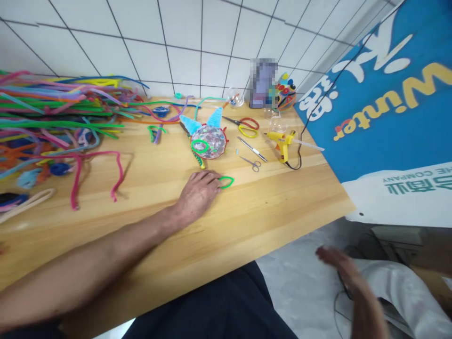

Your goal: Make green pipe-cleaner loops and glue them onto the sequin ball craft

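Note:
My left hand rests on the wooden table with its fingers curled. A small leaf-shaped loop of green pipe cleaner sticks out from its fingertips. My right hand is off the table, low at the right past its edge and smeared by motion; its fingers cannot be made out. Just beyond the left hand lies a round decoration with a red rim, two light-blue ear shapes and a green ring on it. A green and yellow strip pokes out under its lower left.
Scissors with red and yellow handles, a craft knife, small scissors and a yellow glue gun lie to the right. Piled pipe cleaners cover the left. A phone stands by the tiled wall; a blue banner hangs right.

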A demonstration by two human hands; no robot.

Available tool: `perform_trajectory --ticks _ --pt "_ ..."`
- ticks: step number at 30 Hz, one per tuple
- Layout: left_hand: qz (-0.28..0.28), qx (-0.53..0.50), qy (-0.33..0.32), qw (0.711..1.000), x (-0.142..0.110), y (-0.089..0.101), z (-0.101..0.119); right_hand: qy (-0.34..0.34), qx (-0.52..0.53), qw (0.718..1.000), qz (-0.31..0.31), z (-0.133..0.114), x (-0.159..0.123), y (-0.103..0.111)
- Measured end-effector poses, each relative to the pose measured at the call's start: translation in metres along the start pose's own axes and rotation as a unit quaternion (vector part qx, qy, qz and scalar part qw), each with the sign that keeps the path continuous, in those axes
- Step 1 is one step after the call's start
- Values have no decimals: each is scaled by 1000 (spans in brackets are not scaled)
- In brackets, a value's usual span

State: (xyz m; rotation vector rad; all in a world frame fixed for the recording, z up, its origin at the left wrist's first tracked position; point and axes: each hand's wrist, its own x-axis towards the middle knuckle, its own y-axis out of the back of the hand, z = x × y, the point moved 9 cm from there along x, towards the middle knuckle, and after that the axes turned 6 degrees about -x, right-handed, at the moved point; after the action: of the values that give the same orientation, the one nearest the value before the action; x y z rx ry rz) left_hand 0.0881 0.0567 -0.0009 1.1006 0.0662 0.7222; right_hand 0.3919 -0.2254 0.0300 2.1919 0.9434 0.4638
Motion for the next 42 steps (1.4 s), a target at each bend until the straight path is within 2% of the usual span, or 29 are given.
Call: perform_trajectory --ticks 2,4,5,7,10,12,13,15,18,21,24,26,28,30,33,37,39,42 --pt "16 -25 -4 1000 0 5 0 11 6 1000 -21 -14 31 8" --pt "62 -68 -2 996 -2 15 1 41 10 996 -82 -43 64 -4" --pt "92 -93 2 991 -3 22 1 62 12 989 -133 -62 78 -21" --pt "151 -128 13 980 -7 34 0 100 30 967 -231 -104 94 -70" --pt "203 -144 8 968 -10 44 0 124 149 921 -337 -166 91 -158" --pt "215 -145 -8 966 -11 47 2 128 209 891 -381 -193 82 -208" --pt "217 -147 -17 965 -11 47 2 132 221 887 -382 -202 80 -224" --pt "211 -160 -27 964 -10 45 3 139 227 891 -368 -210 82 -242" --pt "211 -224 20 951 -10 44 -5 144 242 880 -382 -215 88 -246" --pt "224 -356 123 899 -12 42 -25 149 268 852 -424 -219 86 -243" --pt "168 -476 196 841 -9 28 -34 154 274 835 -452 -219 80 -243" --pt "121 -519 224 816 -6 19 -34 149 273 832 -459 -216 78 -245" --pt "100 -539 242 800 -5 14 -35 139 275 840 -447 -212 82 -245" --pt "97 -539 250 799 -4 13 -35 126 280 854 -420 -208 91 -242" --pt "80 -513 247 818 -2 14 -34 124 278 870 -388 -207 103 -237" --pt "41 -485 239 840 1 14 -29 159 233 876 -392 -209 104 -241" --pt "35 -497 241 833 1 12 -28 163 218 881 -387 -208 104 -244" --pt "44 -523 253 813 0 7 -29 151 240 896 -342 -205 108 -241"
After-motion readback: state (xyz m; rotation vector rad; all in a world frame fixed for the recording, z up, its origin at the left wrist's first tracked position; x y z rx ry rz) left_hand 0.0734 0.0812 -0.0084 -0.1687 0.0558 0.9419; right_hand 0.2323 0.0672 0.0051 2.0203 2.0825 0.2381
